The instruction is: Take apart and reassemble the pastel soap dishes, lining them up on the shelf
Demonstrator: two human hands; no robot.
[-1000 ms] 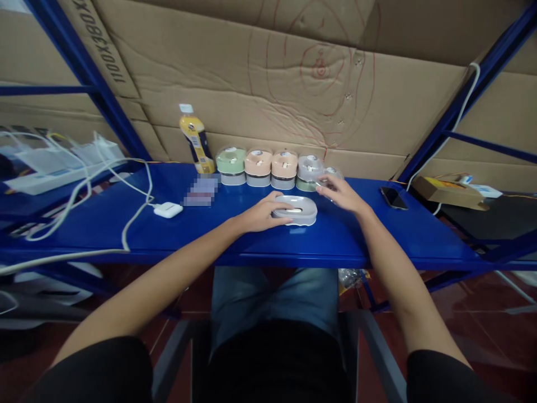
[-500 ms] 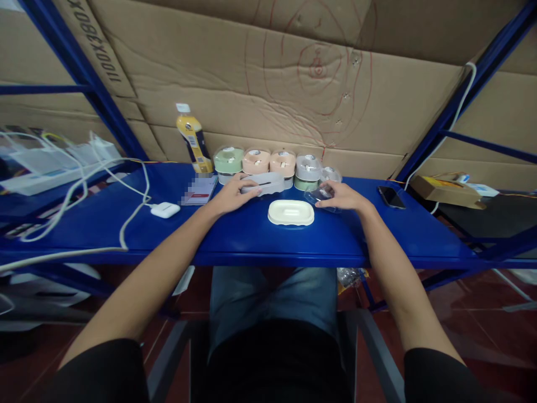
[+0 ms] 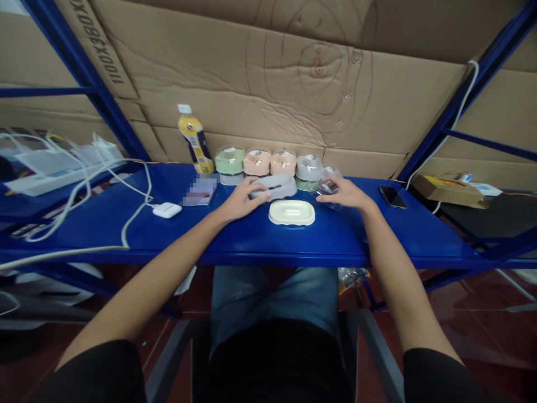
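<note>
My left hand [image 3: 245,200] grips the left end of a grey oval lid with a slot in its middle [image 3: 283,183], fingers on top and thumb along the near side. The lid is just behind a cream oval tray [image 3: 292,212], which lies on the blue table near its front edge. My right hand [image 3: 347,193] has its fingers and thumb around a clear plastic cover [image 3: 331,204], tilted and partly hidden by the fingers. Behind the hands stand oval boxes with clear tops: a green one [image 3: 230,161], two peach ones [image 3: 257,162] and a grey one [image 3: 309,166].
A yellow drink bottle [image 3: 195,140] and a booklet [image 3: 201,190] stand and lie at left. Beside them are a white earbud case [image 3: 166,210] and white cables [image 3: 126,224]. A phone [image 3: 393,196] and a small cardboard box [image 3: 448,190] are at right. Cardboard [image 3: 210,67] closes off the back.
My left hand has moved right with the grey lid, bringing it closer behind the cream tray. In my right hand the clear cover has tilted more upright. The cream tray stays put.
</note>
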